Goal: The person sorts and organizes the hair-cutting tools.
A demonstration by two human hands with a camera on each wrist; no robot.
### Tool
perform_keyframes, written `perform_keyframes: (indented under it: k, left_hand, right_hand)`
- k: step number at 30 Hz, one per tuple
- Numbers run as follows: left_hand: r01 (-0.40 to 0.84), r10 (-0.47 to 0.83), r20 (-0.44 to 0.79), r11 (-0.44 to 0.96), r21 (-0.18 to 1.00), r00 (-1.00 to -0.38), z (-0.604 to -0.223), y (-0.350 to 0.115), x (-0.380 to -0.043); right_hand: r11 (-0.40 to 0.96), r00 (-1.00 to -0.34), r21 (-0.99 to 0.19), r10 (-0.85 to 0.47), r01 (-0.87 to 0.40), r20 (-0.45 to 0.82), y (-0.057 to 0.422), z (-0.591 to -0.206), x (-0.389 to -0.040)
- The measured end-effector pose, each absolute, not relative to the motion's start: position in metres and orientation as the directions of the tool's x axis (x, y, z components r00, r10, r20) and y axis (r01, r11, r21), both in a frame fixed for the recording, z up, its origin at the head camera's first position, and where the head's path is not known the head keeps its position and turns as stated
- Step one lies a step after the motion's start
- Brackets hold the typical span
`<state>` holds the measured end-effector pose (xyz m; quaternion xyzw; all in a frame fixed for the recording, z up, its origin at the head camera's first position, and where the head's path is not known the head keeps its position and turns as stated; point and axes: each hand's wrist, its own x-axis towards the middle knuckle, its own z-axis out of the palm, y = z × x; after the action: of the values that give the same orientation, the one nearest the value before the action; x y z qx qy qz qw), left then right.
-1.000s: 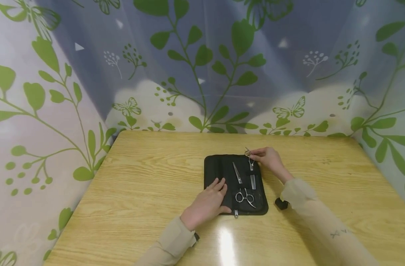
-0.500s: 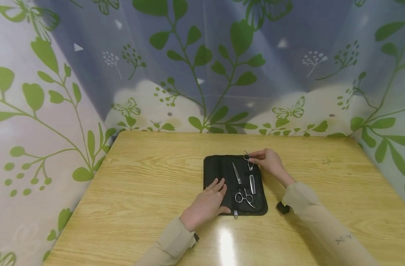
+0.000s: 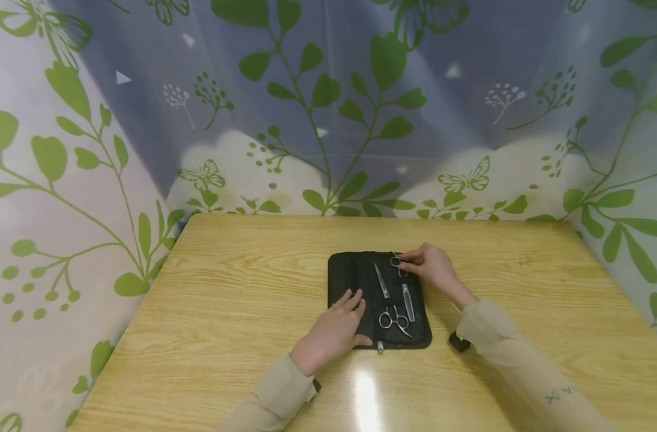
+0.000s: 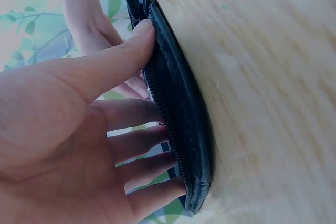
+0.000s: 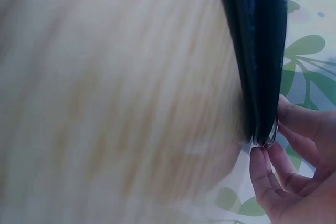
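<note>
A black zip case (image 3: pixel 340 270) lies opened out on the wooden table. My left hand (image 3: pixel 330 333) rests flat on its left part, fingers straight; the left wrist view has the thumb and fingertips along the zipped edge. At the far right corner, my right hand (image 3: pixel 433 267) pinches the finger-ring end of broad-bladed scissors (image 3: pixel 408 303). Their middle passes under black material of the case, and the fingers partly cover the rings. Slimmer silver scissors (image 3: pixel 381 281) lie to their left, rings toward me, tucked under a strap. In the right wrist view, a metal ring (image 5: pixel 271 135) shows between the fingertips.
The wooden table (image 3: pixel 225 288) spreads around the case. A metal zipper pull (image 3: pixel 380 347) sticks out at the case's near edge. Behind and beside the table hangs a curtain (image 3: pixel 355 108) with green leaves and butterflies. Both wrists carry small black devices.
The right hand has drawn the broad-bladed scissors toward me and slightly left, so their blade reaches further down the case. The left hand has stayed in place on the case.
</note>
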<state>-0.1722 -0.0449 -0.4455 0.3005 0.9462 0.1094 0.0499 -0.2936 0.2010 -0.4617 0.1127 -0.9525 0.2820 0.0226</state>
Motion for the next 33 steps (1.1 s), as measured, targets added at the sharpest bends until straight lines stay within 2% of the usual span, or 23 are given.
perform_keyframes:
  k: [11, 17, 21, 33]
  left_hand:
    - [0.548, 0.574, -0.034, 0.796, 0.258, -0.818, -0.446, -0.045, -0.172]
    - [0.541, 0.570, -0.039, 0.797, 0.270, -0.821, -0.446, -0.044, -0.172]
    - [0.538, 0.568, -0.050, 0.802, 0.259, -0.822, -0.446, -0.044, -0.173]
    - [0.550, 0.575, -0.035, 0.797, 0.250, -0.817, -0.447, -0.044, -0.173]
  right_hand:
    - [0.833, -0.972, -0.501, -0.207, -0.236, 0.113, 0.197, -0.461, -0.287]
    - [0.818, -0.985, -0.553, -0.168, -0.159, 0.035, 0.205, -0.455, -0.283]
    - [0.835, -0.989, -0.535, -0.145, -0.127, 0.007, 0.209, -0.453, -0.282]
    - [0.854, -0.985, -0.494, -0.171, -0.162, 0.028, 0.211, -0.456, -0.283]
